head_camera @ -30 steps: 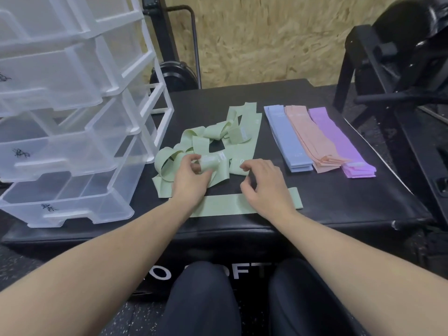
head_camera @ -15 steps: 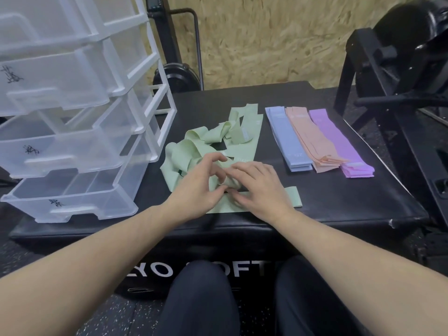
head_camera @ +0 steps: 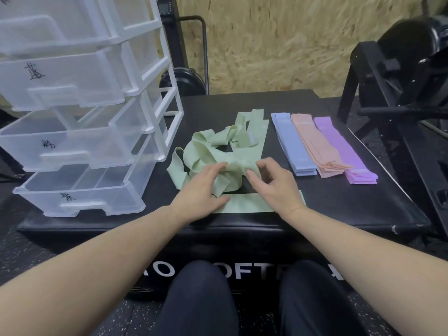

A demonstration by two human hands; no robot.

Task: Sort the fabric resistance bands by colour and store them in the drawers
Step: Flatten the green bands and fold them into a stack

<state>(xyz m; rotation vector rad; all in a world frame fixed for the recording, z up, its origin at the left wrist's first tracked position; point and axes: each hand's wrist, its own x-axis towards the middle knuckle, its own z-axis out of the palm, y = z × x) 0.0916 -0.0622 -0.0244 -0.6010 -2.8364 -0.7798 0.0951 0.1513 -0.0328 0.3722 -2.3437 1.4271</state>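
Head view: on the black tabletop (head_camera: pixel 339 202), a tangled pile of green bands (head_camera: pixel 213 151) lies just right of the clear drawers (head_camera: pixel 80 146), whose lower three are pulled open. The left hand (head_camera: pixel 201 187) and right hand (head_camera: pixel 274 187) both pinch the near edge of that pile, fingers curled round green fabric. One flat green band (head_camera: pixel 247 204) lies on the tabletop under both hands, nearer the person than the pile. Right of the pile sit three neat stacks side by side: blue (head_camera: pixel 293 144), peach (head_camera: pixel 317 146), then purple (head_camera: pixel 344 151).
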